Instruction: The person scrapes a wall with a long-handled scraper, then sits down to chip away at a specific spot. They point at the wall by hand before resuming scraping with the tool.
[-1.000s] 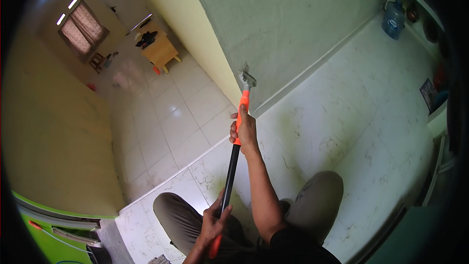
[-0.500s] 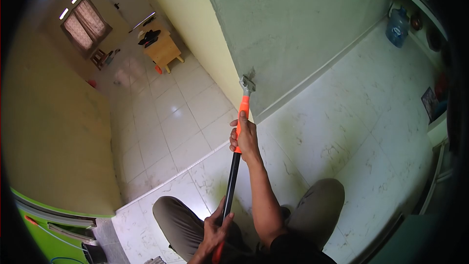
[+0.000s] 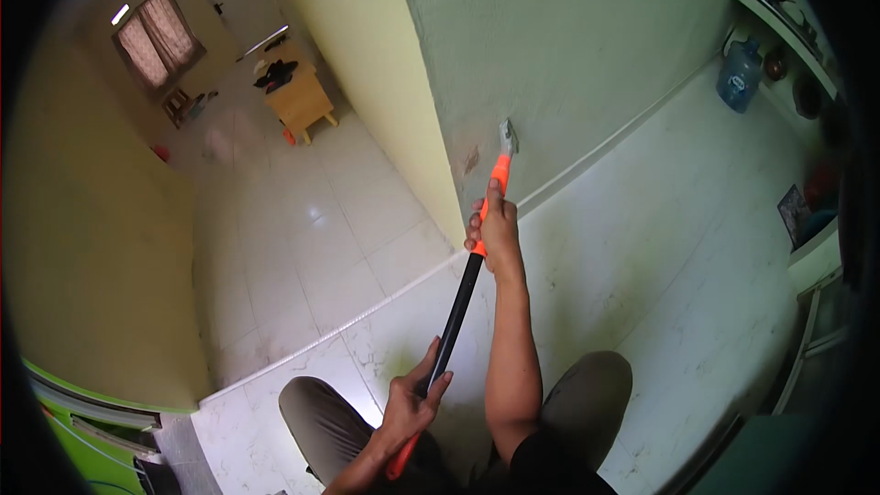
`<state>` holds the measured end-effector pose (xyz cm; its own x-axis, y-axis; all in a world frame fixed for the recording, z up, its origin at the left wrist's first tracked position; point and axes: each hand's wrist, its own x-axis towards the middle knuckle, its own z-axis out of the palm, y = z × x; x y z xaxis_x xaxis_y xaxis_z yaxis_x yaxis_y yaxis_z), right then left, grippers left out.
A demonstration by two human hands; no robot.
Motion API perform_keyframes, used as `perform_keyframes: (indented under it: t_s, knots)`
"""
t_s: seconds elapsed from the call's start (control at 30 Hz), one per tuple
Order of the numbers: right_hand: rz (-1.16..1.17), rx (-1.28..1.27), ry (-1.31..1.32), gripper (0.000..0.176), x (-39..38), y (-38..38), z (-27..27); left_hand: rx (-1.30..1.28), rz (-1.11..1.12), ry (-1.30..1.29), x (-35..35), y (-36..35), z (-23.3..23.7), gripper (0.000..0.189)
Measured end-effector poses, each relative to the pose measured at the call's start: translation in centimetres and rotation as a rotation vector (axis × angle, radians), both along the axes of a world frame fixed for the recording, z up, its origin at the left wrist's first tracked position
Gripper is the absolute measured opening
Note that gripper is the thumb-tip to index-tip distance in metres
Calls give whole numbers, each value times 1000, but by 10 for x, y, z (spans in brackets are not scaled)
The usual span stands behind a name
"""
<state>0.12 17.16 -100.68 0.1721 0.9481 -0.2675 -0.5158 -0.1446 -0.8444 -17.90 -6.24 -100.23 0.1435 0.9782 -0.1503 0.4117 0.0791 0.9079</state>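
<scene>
Head view, near to far. Closest, at the bottom edge, two bent knees (image 3: 587, 394) in drab trousers over the tiled floor (image 3: 660, 247). Just above them, left hand (image 3: 412, 403) closed around the long-handled scraper (image 3: 458, 307) low on its shaft, at the junction of black tube and orange end grip. Farther up the same shaft, right hand (image 3: 495, 234) wrapped tight on the upper orange grip, forefinger laid along it toward the head. Beyond that, metal blade (image 3: 507, 137) set against the grey-green wall (image 3: 587, 46), close to the wall's outer corner and a little above the floor's edge. Beside it, nearer the corner, a brownish patch (image 3: 471, 160).

Handling, by the look of it: rigid tube, light for its length, weight mostly at the head. Orange grips likely rubbery and non-slip, bare black section smoother. Best held with two hands well apart, one on each orange part, as now. Blade edge probably sharp, so better kept clear of fingers.

Counts: one scraper, one blade, two orange grips, two hands, both holding. Farther off: one blue water jug (image 3: 741, 75) at the wall's far end, one shelf (image 3: 779, 9) above it, one wooden cabinet (image 3: 298, 96) across the next room, one curtained window (image 3: 151, 32) farthest back
</scene>
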Motion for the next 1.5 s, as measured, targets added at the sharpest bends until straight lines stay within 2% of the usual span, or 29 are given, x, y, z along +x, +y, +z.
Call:
perform_keyframes:
  t_s: [0.23, 0.43, 0.47, 0.67, 0.77, 0.8, 0.83, 0.87, 0.93, 1.03, 1.2, 1.5]
  knots:
    - [50, -42, 87, 60, -15, -19, -23, -89, 62, 99, 0, -24, -2, 59]
    - [118, -91, 130, 62, -44, -46, -35, -87, 138, 41, -19, -63, -18, 57]
    - [122, -96, 132, 62, -47, -48, -34, -163, 144, 73, -19, -64, -6, 57]
    - [128, -111, 87, 61, -48, -46, -37, -103, 112, 72, -22, -63, -5, 58]
    - [65, -68, 43, 58, -35, -23, -44, -106, 49, 114, -19, -38, -5, 59]
    - [27, -12, 35, 56, -23, -12, -51, -163, 33, 132, -10, -21, 2, 59]
    - [-3, -59, 86, 57, -8, -2, -45, -213, 20, 111, -3, -6, 2, 59]
    - [6, -61, 96, 57, 4, 1, -42, -143, 6, 80, 4, -1, -5, 59]
    - [32, -61, 105, 59, 14, 5, -40, -63, 5, 1, 17, -4, -6, 60]
    - [78, -86, 119, 64, 3, -6, -52, -154, 48, 32, 18, -20, -3, 62]
    - [117, -105, 172, 61, -25, -33, -67, -176, 103, 57, -5, -43, -23, 59]
    - [99, -161, 189, 60, -29, -43, -55, -196, 114, -7, -5, -53, -16, 60]
